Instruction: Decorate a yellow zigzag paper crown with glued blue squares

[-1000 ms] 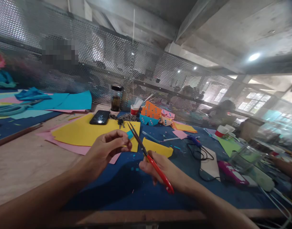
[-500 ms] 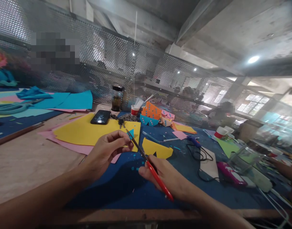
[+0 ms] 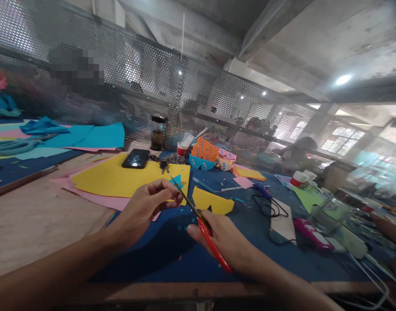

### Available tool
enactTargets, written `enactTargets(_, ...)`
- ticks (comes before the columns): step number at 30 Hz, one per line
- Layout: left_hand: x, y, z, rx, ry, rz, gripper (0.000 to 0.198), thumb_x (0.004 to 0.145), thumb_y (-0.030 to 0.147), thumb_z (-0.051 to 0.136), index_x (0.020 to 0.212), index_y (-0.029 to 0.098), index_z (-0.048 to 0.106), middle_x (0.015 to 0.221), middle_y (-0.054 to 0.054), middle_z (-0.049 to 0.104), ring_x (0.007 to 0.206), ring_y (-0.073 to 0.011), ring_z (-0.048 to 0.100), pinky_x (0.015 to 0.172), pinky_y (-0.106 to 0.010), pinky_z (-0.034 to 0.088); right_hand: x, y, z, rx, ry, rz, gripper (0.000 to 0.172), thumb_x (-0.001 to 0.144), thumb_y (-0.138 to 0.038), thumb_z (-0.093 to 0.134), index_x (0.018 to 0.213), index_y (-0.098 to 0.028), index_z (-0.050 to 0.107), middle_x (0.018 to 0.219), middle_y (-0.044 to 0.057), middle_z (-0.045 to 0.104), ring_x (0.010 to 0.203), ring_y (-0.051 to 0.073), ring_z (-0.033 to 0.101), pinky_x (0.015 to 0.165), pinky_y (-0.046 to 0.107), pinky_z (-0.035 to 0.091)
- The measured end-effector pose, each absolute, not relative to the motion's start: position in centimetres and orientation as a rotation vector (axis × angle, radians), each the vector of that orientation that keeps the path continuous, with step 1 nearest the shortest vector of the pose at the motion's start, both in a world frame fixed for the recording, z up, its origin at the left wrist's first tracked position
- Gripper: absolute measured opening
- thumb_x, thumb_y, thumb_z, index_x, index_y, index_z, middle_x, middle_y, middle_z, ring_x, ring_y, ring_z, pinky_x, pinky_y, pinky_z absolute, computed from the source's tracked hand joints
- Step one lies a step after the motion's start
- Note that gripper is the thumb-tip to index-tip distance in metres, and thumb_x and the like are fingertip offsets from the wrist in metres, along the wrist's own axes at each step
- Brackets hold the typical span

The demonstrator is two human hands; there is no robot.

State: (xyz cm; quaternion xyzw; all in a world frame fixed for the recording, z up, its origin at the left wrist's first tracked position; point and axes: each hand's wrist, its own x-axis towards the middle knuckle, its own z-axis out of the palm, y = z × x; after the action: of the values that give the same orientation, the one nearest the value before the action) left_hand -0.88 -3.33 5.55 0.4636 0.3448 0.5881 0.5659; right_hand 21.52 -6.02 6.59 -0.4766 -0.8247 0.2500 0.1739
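Observation:
My left hand (image 3: 147, 203) pinches a small blue paper piece (image 3: 175, 182) between thumb and fingers. Red-handled scissors (image 3: 214, 249) are gripped in my right hand (image 3: 228, 235), their blades (image 3: 187, 198) pointing up and left across the blue paper's edge. Just beyond my right hand lies a yellow paper cut-out (image 3: 219, 204) with a dark triangular notch. Tiny blue paper bits are scattered on the blue table covering (image 3: 152, 259) below the blades. Behind my left hand spreads a large yellow sheet (image 3: 103, 179) over a pink one (image 3: 100, 199).
A phone (image 3: 136, 158) and keys (image 3: 164, 166) lie on the yellow sheet. Further back are a dark bottle (image 3: 158, 136), a red-white cup (image 3: 182, 149) and dotted orange paper shapes (image 3: 204, 150). Rightward are a glue gun (image 3: 262, 190) with its cord and a glass jar (image 3: 327, 214).
The scissors have shifted slightly and their blades look closer together. More of the blue paper shows beyond the blades. Both hands stay in nearly the same place.

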Motion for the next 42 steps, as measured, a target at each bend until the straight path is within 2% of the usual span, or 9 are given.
enactTargets(11,-0.78,-3.36,5.59,1.082,0.829,1.375,0.023,0.076,0.035,0.088,0.069,0.018,0.074,0.073,-0.003,0.072,0.073,-0.0158,0.065,0.068,-0.023,0.053,21.38,-5.96,6.46,-1.417,-2.336,0.695,0.043,0.103,-0.060,0.056,0.087,-0.020,0.055,0.085,0.005,0.068,0.073,0.018,0.056,0.064,0.030,0.029)
enactTargets(20,-0.83,-3.28,5.32,1.081,0.795,1.364,0.024,0.078,0.035,0.089,0.070,0.018,0.074,0.074,-0.002,0.072,0.075,-0.0144,0.066,0.068,-0.020,0.052,21.43,-5.98,6.33,-1.428,-2.333,0.659,0.043,0.103,-0.059,0.058,0.085,-0.020,0.056,0.084,0.004,0.067,0.070,0.016,0.053,0.063,0.029,0.028)
enactTargets(29,-0.57,-3.51,5.89,1.024,0.820,1.374,0.032,0.066,0.040,0.096,0.068,0.017,0.074,0.071,-0.002,0.072,0.073,-0.0157,0.067,0.068,-0.022,0.054,21.28,-6.01,6.47,-1.447,-2.331,0.633,0.037,0.103,-0.051,0.059,0.085,-0.019,0.057,0.084,0.003,0.069,0.071,0.015,0.054,0.063,0.028,0.029)
enactTargets(42,-0.61,-3.34,5.64,1.034,0.818,1.369,0.031,0.067,0.040,0.095,0.069,0.017,0.074,0.071,-0.002,0.073,0.072,-0.0148,0.066,0.066,-0.021,0.052,21.25,-5.74,5.96,-1.474,-2.328,0.582,0.040,0.102,-0.054,0.061,0.083,-0.019,0.056,0.080,0.002,0.067,0.067,0.014,0.051,0.062,0.028,0.027)
